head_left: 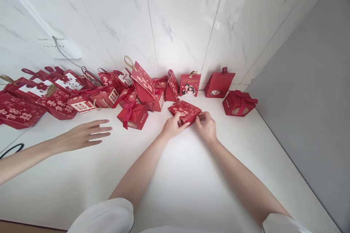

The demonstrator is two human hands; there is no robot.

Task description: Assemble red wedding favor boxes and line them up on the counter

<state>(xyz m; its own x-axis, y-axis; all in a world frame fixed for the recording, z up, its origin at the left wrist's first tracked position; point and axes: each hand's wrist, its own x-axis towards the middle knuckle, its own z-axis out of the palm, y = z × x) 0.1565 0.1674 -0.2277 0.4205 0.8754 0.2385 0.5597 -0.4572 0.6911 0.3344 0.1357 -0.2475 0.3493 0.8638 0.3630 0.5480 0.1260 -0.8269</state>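
Between my two hands is a red gift box (185, 111) with a floral pattern and pale lettering, tilted on the white table (175, 185). My left hand (172, 126) grips its near left side, with the thumb along the lower edge and fingers on the patterned face. Closed at the box's right corner, my right hand (207, 126) pinches the edge with thumb and fingertips. What lies under the box is hidden. Just behind it stands a red box with a cartoon couple (190, 85), touched by neither hand.
At left, a co-worker's open hand (86, 134) reaches over the table. Several red gift boxes crowd the tiled wall (180, 25), including a ribboned box (133, 115). At right are a plain red bag-shaped box (219, 84), another ribboned box (239, 103) and a grey panel (306, 91).
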